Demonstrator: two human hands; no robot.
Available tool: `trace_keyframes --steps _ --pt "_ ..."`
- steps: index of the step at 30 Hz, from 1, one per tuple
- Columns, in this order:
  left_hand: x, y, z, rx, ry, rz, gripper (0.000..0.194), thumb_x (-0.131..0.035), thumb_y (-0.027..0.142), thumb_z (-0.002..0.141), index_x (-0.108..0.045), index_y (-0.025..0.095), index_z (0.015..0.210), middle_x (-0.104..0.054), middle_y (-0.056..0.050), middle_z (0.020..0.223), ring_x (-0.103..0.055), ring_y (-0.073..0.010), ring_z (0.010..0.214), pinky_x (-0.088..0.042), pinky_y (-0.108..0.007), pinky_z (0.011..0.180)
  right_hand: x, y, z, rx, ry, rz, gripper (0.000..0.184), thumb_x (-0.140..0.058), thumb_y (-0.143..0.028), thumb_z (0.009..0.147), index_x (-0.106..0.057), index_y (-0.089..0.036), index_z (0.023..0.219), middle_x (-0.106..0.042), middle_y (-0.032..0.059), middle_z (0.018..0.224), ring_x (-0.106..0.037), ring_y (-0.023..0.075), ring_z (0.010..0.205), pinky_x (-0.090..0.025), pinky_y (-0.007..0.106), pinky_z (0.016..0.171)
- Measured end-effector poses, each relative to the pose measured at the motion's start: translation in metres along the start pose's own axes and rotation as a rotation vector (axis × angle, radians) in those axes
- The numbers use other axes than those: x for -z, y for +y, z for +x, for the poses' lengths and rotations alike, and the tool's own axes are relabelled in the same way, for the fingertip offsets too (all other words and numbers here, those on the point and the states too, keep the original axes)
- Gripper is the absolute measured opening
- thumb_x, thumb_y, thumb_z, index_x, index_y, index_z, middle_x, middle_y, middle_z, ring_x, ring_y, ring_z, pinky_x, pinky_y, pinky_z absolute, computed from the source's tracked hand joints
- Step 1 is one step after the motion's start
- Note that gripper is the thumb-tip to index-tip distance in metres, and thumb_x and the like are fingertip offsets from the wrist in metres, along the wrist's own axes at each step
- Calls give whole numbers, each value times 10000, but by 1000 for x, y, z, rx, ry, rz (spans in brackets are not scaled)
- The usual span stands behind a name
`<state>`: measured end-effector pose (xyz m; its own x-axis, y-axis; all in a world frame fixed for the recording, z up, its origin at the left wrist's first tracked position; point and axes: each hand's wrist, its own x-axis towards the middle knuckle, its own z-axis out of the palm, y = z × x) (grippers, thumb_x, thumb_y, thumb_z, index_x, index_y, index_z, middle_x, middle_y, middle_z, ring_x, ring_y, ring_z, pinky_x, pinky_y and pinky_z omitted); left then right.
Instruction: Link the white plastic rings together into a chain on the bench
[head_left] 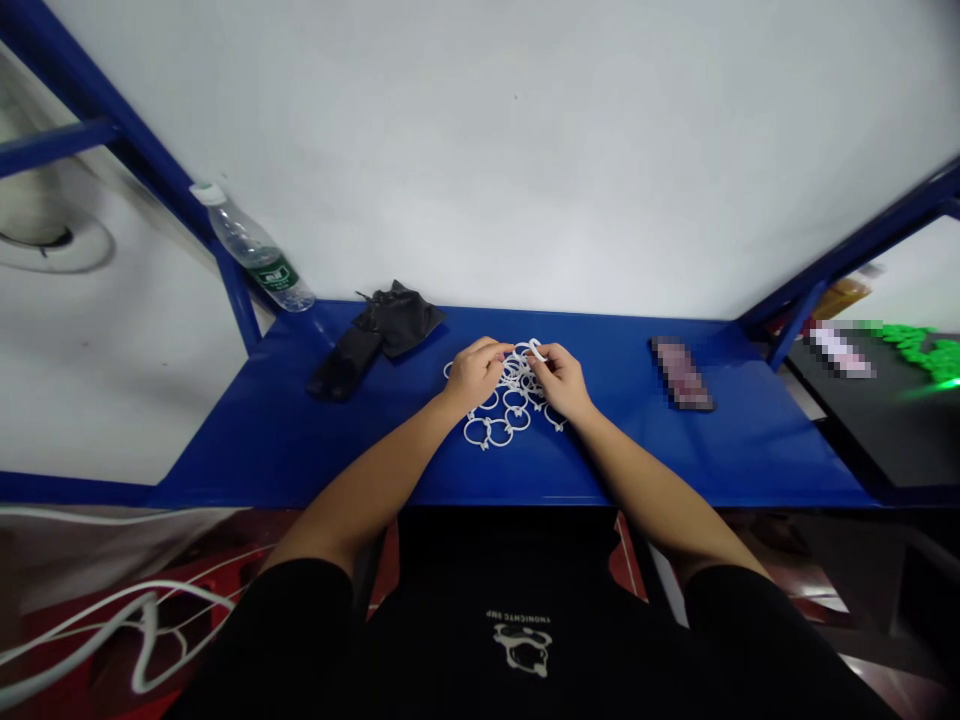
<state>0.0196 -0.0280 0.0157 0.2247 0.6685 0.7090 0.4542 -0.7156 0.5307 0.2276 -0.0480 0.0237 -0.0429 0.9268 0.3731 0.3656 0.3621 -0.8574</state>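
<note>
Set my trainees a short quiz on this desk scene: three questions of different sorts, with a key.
1. True or false: the left hand and the right hand are both at the white rings.
2. Which lies nearer the left hand: (a) the bottle or (b) the crumpled black bag?
3. Fill in the colour: the bottle has a ____ cap.

Key: 1 true; 2 b; 3 white.
</note>
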Motion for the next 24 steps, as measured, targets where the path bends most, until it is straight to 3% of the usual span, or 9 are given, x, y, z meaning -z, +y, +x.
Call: trace_keyframes --steps 5,10,15,20,24 --pt "-2 -2 -2 9 -13 -15 375 -544 -19 902 -825 209 996 -792 -30 966 -759 -150 896 -622 -274 840 0 -1 -1 -13 29 19 321 -669 -526 976 -750 -215 976 -684 27 835 -606 174 733 -475 293 649" --pt "-6 2 -4 -47 -80 -32 358 -591 -18 875 -819 200 1044 -800 -63 1184 -774 -178 1059 -640 -323 958 3 -3 0 11 85 40 347 -653 -545 991 -771 -218 977 -689 30 824 -632 193 784 -494 309 688" --pt "-3 12 -4 -96 -67 -15 222 -660 117 957 -785 191 1124 -786 -71 1125 -757 -135 853 -639 -261 765 5 -9 0 55 132 16 249 -696 -452 957 -775 -223 898 -721 35 865 -658 191 803 -524 334 759" --pt "1 19 -1 -251 3 56 151 -685 198 992 -766 199 1119 -794 -66 1058 -755 -136 838 -634 -253 755 -1 -3 -1 -71 72 139 285 -754 -471 906 -805 -220 1030 -764 35 891 -686 186 737 -553 333 708" --pt "-2 21 -2 -291 33 86 189 -698 208 994 -752 192 1175 -800 -70 1109 -760 -132 836 -633 -249 759 -4 3 -1 -112 -27 272 402 -812 -524 848 -811 -227 1119 -812 49 1003 -743 218 860 -606 374 815"
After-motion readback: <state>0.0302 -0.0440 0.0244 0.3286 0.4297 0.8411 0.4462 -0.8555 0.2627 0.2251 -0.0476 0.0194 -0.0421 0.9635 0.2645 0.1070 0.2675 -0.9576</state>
